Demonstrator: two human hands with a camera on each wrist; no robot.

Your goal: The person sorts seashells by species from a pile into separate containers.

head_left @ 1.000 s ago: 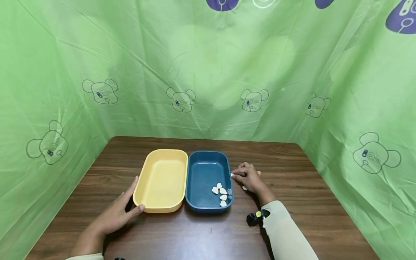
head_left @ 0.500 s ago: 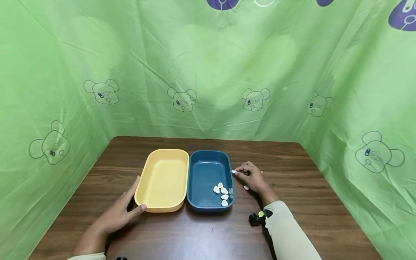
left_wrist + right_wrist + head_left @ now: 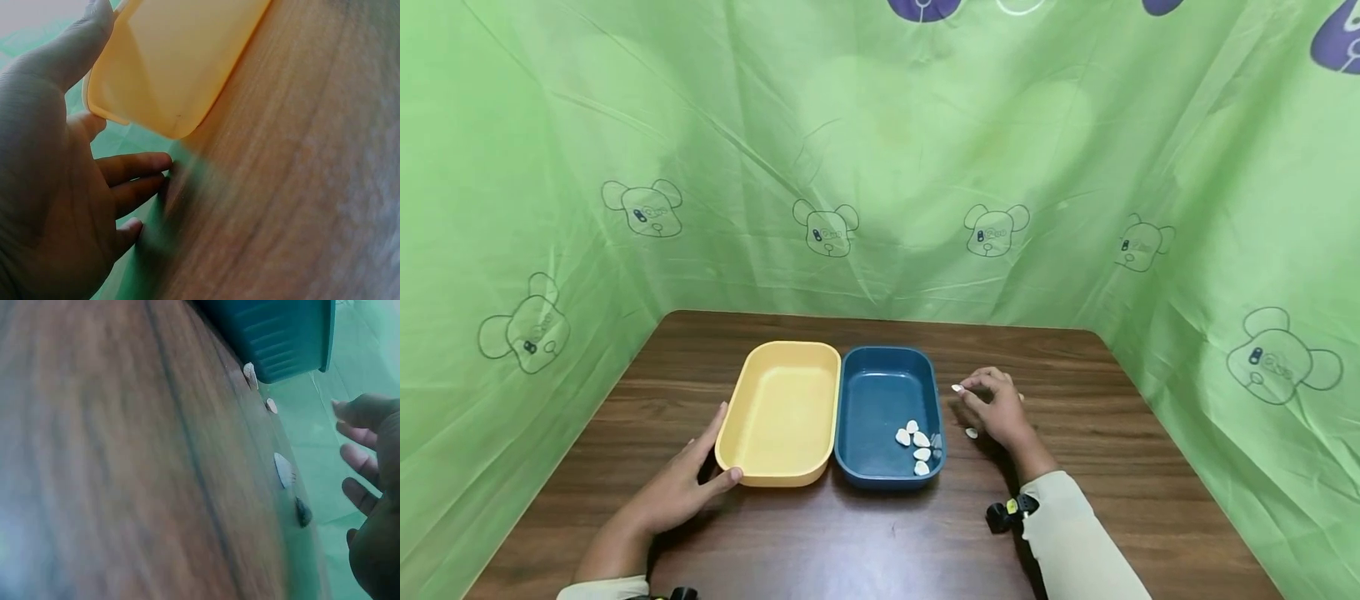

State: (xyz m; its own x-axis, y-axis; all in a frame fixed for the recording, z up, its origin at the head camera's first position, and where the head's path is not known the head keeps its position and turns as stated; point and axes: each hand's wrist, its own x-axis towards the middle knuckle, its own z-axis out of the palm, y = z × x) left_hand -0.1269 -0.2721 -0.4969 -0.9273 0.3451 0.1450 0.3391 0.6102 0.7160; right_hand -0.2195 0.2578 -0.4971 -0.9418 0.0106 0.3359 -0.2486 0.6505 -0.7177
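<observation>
The left hand [image 3: 683, 485] — fingers spread wide — is touching the yellow tray [image 3: 775, 480] at eight o'clock. The right hand [image 3: 1002, 411] is pinching a white piece [image 3: 957, 388], just off two o'clock of the blue tray [image 3: 874, 402].

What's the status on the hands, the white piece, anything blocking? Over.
Left hand against yellow tray. Right hand pinching white piece, outside blue tray. Loose piece on table beside that hand; no obstruction seen.

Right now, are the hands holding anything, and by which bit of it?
The right hand seems to pinch a small white piece by its right end. The left hand only touches the yellow tray at its near left corner.
</observation>
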